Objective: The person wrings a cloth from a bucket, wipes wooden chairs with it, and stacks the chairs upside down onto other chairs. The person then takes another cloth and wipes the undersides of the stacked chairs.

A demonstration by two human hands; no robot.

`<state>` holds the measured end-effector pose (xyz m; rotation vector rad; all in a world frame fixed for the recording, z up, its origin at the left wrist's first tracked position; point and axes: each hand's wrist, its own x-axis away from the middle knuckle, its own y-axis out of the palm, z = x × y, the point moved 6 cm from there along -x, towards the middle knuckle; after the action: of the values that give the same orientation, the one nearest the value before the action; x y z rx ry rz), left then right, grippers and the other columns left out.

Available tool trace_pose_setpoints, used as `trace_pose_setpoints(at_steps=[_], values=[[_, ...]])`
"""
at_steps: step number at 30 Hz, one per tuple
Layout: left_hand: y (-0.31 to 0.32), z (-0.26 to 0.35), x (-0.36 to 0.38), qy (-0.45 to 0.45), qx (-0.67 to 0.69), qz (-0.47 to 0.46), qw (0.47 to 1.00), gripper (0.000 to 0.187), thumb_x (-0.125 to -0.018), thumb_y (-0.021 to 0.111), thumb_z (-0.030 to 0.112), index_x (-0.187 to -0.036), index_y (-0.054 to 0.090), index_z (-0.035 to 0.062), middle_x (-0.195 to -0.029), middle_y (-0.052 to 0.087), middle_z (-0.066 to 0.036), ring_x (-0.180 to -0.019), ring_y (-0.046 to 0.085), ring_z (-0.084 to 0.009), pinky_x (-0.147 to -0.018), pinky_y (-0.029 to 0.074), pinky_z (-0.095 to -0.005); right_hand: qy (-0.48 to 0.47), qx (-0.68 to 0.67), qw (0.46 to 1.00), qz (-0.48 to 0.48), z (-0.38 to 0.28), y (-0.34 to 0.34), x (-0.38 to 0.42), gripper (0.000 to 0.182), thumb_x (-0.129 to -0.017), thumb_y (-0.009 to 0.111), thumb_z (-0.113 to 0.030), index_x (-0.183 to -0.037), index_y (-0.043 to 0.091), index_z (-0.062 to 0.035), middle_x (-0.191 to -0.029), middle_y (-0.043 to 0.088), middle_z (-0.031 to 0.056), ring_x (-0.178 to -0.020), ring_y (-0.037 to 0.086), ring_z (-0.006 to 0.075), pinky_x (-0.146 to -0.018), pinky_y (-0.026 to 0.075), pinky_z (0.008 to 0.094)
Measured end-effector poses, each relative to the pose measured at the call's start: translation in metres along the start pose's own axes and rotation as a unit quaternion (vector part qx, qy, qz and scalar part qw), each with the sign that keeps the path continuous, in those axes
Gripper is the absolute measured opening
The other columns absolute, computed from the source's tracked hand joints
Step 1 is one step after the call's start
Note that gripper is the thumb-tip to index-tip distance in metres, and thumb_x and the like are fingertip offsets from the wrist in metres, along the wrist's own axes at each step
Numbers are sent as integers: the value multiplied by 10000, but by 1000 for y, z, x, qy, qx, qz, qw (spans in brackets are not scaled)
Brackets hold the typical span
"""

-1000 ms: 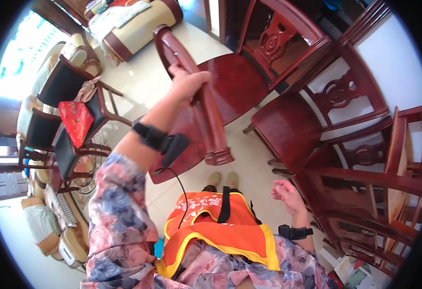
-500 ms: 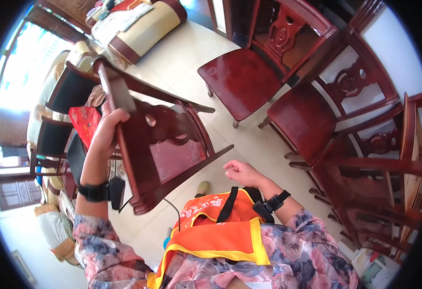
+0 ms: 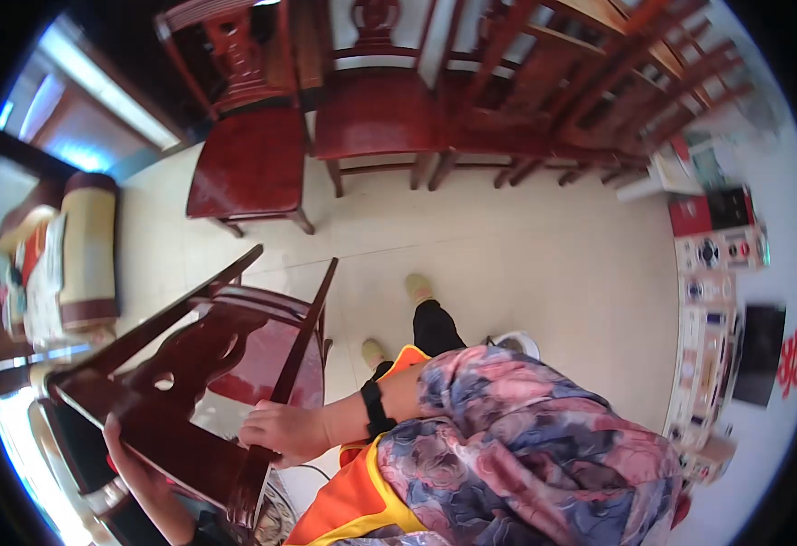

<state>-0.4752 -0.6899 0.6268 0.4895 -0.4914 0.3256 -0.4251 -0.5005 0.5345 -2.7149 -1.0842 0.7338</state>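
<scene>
A dark red wooden chair (image 3: 189, 446) with a carved, pierced back is tilted in front of me, its backrest nearest to me. My left hand (image 3: 135, 464) grips the top rail of the backrest at the lower left, its fingers partly hidden by the wood. My right hand (image 3: 285, 431) is closed round the side post of the same backrest, near the rail's other end. Beyond the back shows the chair's glossy seat (image 3: 276, 364). An orange apron with yellow edging (image 3: 362, 496) hangs at my front.
Matching chairs, one with a red seat (image 3: 253, 164), stand along the far wall, several crowded together at the right. A padded sofa (image 3: 89, 246) is at the left. Boxes (image 3: 703, 364) line the right wall. A white bucket (image 3: 524, 344) sits beside my feet on the tiled floor.
My view has swung to the right. My right hand, free before, now grips the chair's side post. The left hand stays on the top rail; the red cloth near it is mostly out of sight.
</scene>
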Motion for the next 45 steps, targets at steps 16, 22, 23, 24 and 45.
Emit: trace_pose_setpoints(at_steps=[16, 22, 23, 24, 45], values=[[78, 55, -79, 205, -75, -97, 971, 467, -894, 406, 441, -908, 565, 3, -797, 592, -111, -808, 565, -237, -831, 432, -361, 110, -257, 945, 168, -5, -128, 149, 426, -582, 707, -26, -872, 395, -46, -772, 493, 97, -732, 524, 214, -629, 408, 324], [237, 7, -37, 249, -88, -92, 960, 416, -881, 444, 452, -851, 553, 52, -757, 570, -81, -737, 571, -210, -736, 472, -338, 132, -144, 945, 264, -58, -228, 232, 444, -662, 692, 48, -965, 387, -65, -860, 464, 21, -767, 487, 94, -681, 442, 251], [274, -6, -22, 246, -60, -82, 964, 401, -875, 462, 446, -853, 552, 56, -770, 568, -78, -746, 568, -207, -728, 472, -341, 125, -110, 932, 322, -70, -250, 249, 459, -666, 705, 35, -974, 382, -70, -879, 463, 17, -778, 487, 90, -692, 438, 243], [301, -13, -13, 245, -32, -74, 966, 387, -870, 480, 441, -855, 551, 61, -782, 566, -75, -755, 566, -204, -720, 473, -343, 114, -75, 915, 380, -84, -270, 266, 474, -669, 717, 21, -984, 376, -75, -897, 463, 14, -789, 487, 86, -704, 435, 236], [633, -264, 120, 6, -57, -485, 873, 494, -895, 426, 473, -1196, 465, 83, -1158, 508, -105, -1070, 482, -276, -950, 351, -433, 102, 72, 721, 681, -266, -554, 589, 587, -583, 602, 47, -1155, 485, -20, -975, 576, 26, -870, 550, 127, -779, 455, 287]])
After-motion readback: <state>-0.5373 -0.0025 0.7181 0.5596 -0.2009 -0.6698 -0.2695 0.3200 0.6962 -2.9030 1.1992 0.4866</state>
